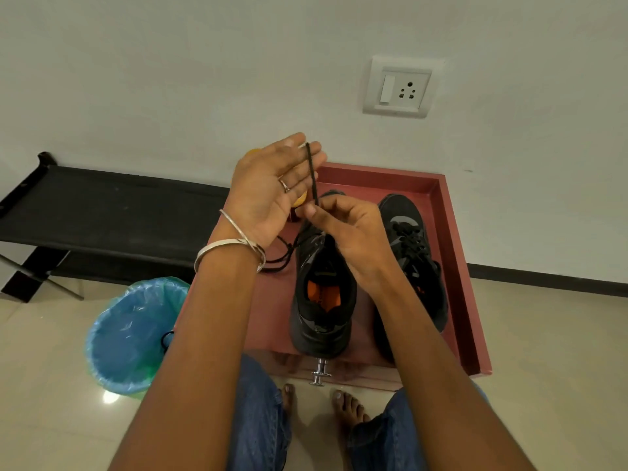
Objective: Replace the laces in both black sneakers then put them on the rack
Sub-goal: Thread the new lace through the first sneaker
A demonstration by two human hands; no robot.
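Two hands: both on one lace (pixel 312 171)
Right hand (pixel 343 232): pinches it low, above the near sneaker (pixel 323 294)
Left hand (pixel 272 188): fingers straight — lace tip seemingly between fingertips
Axis: near-vertical — eyelets lie below my right pinch

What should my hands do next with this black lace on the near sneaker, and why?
Probably draw the black lace on upward until its slack is gone. The right hand pinches it just above the unlaced sneaker, the left hand is open with the lace's end at its fingertips, and loose loops lie on the red tabletop. The other sneaker looks laced.
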